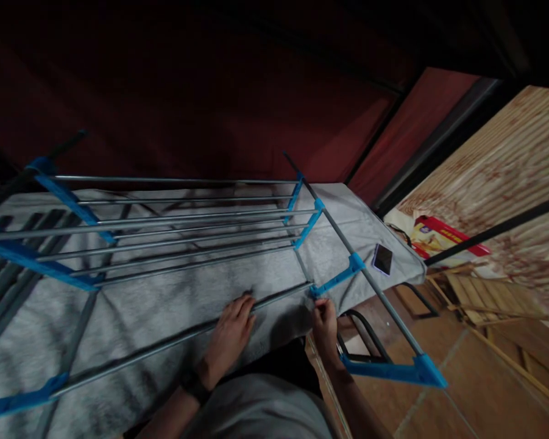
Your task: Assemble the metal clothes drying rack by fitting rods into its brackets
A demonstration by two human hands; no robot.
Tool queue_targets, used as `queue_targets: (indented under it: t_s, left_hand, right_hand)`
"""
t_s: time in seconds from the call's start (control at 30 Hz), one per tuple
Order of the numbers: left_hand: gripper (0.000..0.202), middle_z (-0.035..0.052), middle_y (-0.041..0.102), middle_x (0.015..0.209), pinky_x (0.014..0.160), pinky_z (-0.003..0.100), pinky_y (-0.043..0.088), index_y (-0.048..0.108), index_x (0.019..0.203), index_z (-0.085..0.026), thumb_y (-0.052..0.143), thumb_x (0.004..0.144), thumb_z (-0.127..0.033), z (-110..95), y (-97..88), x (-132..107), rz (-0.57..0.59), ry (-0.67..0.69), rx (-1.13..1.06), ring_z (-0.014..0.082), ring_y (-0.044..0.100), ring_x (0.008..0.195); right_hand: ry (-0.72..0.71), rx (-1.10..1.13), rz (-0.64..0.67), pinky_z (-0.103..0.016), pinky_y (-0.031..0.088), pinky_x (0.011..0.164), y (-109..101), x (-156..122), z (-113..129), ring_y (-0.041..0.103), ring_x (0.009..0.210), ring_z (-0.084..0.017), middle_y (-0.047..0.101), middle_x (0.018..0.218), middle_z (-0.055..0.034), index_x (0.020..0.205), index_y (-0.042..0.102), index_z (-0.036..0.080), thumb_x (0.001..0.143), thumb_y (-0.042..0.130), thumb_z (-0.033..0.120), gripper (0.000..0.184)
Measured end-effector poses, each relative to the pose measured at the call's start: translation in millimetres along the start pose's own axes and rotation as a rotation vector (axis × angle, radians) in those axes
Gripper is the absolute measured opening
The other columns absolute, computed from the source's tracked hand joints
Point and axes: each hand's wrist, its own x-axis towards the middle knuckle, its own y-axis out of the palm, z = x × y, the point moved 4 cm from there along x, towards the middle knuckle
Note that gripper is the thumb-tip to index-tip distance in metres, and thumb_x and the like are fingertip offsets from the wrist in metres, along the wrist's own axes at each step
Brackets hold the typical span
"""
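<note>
A rack of grey metal rods with blue plastic brackets, resembling a clothes drying rack, stands on a grey cloth cover [274, 262]. My left hand [231, 323], with a dark band at its wrist, is closed over the nearest metal rod [155, 349]. That rod runs from a blue bracket [22, 399] at lower left to another blue bracket [336, 281] on the right. At this right bracket's inner end, the curled fingers of my right hand [325, 320] pinch it from below. The fingertips are partly hidden. Several parallel rods [201, 218] span the rack's far part.
A phone [382, 259] lies on the cloth at right. Beyond it is a red and yellow package [443, 236]. A folded wooden chair [493, 299] rests on the tiled floor [439, 396]. A lower blue bracket [393, 370] juts out past the cloth's edge.
</note>
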Motion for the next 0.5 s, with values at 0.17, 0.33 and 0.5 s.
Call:
queue_targets:
  t_s: [0.17,0.33,0.5]
  left_hand:
    - [0.042,0.0163,0.063,0.141,0.113,0.048,0.046,0.056,0.141,-0.013,0.041,0.103,-0.024,-22,46.1,35,0.261,0.028,-0.059,0.0292,0.057,0.132]
    - [0.049,0.0167,0.058,0.148,0.119,0.044,0.041,0.051,0.148,-0.012,0.038,0.101,-0.016,-46,68.2,68,0.455,0.033,-0.087,0.0267,0.054,0.139]
    - [0.071,0.0165,0.052,0.155,0.123,0.039,0.037,0.049,0.151,-0.011,0.031,0.085,0.008,-49,85.2,78,0.571,0.001,-0.097,0.0220,0.045,0.148]
  right_hand:
    - [-0.056,-0.241,-0.056,-0.051,0.044,0.104,-17,19,-9,0.054,0.116,-0.030,0.058,0.116,-0.0123,0.123,0.054,0.019,0.084,0.052,0.030,0.041]
    - [-0.024,-0.267,0.032,-0.047,0.048,0.099,4,35,-21,0.057,0.106,-0.027,0.059,0.109,-0.0111,0.111,0.057,0.021,0.091,0.047,0.035,0.027]
    - [-0.003,-0.261,0.040,-0.043,0.049,0.094,12,42,-29,0.060,0.098,-0.026,0.065,0.100,-0.0108,0.108,0.060,0.020,0.096,0.043,0.037,0.027]
